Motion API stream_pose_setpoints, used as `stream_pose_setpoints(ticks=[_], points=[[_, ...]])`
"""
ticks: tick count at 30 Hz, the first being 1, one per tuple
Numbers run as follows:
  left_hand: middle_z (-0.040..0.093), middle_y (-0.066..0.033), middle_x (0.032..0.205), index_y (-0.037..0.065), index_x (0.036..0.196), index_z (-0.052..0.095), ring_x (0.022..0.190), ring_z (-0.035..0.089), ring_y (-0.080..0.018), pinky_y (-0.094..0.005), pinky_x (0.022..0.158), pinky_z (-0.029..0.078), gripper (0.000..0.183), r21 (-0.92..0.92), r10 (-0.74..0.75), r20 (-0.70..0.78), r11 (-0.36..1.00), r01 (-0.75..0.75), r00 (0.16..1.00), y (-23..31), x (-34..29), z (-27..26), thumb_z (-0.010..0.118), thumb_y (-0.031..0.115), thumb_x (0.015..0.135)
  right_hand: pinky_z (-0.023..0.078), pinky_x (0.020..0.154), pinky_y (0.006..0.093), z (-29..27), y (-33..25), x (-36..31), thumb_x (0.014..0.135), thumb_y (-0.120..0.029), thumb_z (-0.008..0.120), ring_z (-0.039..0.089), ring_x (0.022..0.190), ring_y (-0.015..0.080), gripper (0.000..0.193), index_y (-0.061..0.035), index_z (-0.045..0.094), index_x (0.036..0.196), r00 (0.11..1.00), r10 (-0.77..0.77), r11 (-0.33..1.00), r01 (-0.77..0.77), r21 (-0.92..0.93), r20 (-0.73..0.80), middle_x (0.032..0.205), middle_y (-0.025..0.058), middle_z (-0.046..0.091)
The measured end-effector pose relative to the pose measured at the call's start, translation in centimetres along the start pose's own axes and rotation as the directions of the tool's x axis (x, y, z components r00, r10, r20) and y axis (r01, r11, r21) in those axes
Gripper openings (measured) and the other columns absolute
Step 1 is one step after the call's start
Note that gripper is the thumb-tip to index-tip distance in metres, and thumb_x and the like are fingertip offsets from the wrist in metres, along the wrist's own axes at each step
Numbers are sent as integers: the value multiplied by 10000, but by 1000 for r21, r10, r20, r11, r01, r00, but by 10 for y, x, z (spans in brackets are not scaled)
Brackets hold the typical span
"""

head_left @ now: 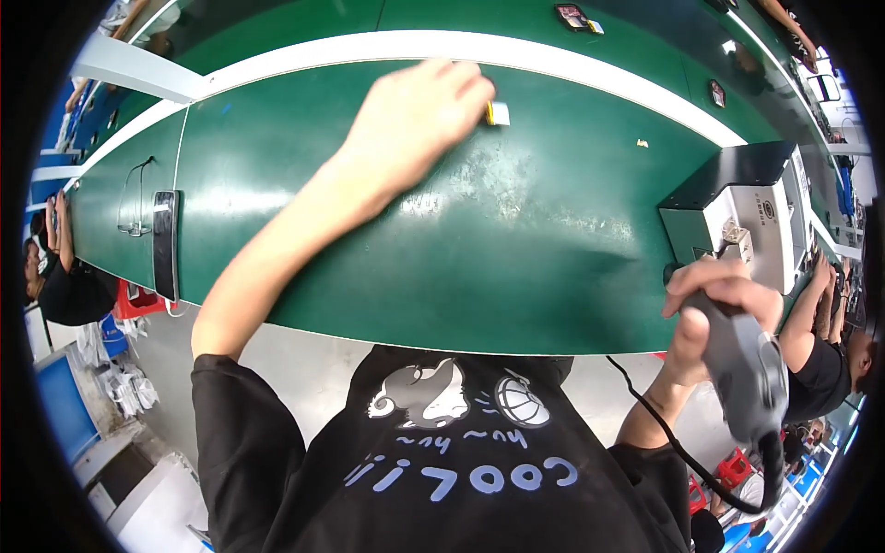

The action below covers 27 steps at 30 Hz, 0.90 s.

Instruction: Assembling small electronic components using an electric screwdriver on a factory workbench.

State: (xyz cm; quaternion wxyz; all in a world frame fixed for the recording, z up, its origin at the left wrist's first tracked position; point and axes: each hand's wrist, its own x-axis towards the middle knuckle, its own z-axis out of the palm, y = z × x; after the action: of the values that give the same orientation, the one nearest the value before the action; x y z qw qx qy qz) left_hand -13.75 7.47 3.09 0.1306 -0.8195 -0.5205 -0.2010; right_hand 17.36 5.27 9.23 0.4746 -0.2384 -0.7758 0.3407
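Note:
My left hand [426, 115] reaches across to the far edge of the green bench, knuckles up and fingers curled down. A small white and yellow tag [499, 113] sticks out beside its fingertips. Whatever lies under that palm is hidden. At the right, my right hand [724, 300] is wrapped round a grey corded electric screwdriver [747, 369]. The tool's black tip end points toward the metal outlet of a white and black screw feeder box [763, 217]. From the other end of the tool a black cord [719, 484] loops down.
A phone [165, 244] and glasses [135, 217] lie on the bench [479, 276] at the left. A small yellow scrap [643, 144] sits near the far right. Past the white rail [442, 44] lies a small dark device [572, 16]. Other people work at both sides.

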Motion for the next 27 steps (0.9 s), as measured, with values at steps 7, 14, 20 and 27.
stream_pose_setpoints(ticks=[7, 14, 20, 27], points=[[603, -78, 1151, 53, 1142, 611, 986, 626, -275, -364, 773, 535, 246, 30, -346, -35, 937, 347, 937, -48, 18, -9, 621, 96, 900, 480, 583, 361, 27, 11, -4, 774, -302, 820, 597, 631, 309, 441, -38, 505, 933, 836, 549, 604, -422, -676, -32, 749, 131, 600], [549, -102, 1241, 114, 1268, 587, 1105, 556, -297, -369, 902, 496, 425, -358, -181, 310, 887, 291, 933, 45, -44, -42, 681, 99, 854, 494, 606, 383, 27, 31, -11, 737, -272, 834, 624, 772, 304, 451, -37, 526, 968, 875, 477, 531, -366, -765, -88, 867, 96, 611], [579, -41, 1157, 114, 1216, 628, 1090, 542, -233, -363, 912, 443, 427, -241, -71, 219, 962, 125, 973, 78, -54, -28, 713, 133, 798, 443, 779, 343, 21, 34, -29, 626, -175, 832, 589, 819, 248, 427, -56, 598, 963, 947, 312, 604, -131, -786, 82, 950, 48, 604], [608, -7, 951, 61, 976, 674, 844, 569, -169, -280, 643, 456, 265, -100, 147, 24, 985, -144, 989, 68, -39, -3, 676, 107, 715, 404, 850, 391, 5, 44, -48, 539, -185, 787, 570, 839, 234, 458, -54, 632, 949, 967, 98, 624, 123, -771, 234, 973, 45, 626]])
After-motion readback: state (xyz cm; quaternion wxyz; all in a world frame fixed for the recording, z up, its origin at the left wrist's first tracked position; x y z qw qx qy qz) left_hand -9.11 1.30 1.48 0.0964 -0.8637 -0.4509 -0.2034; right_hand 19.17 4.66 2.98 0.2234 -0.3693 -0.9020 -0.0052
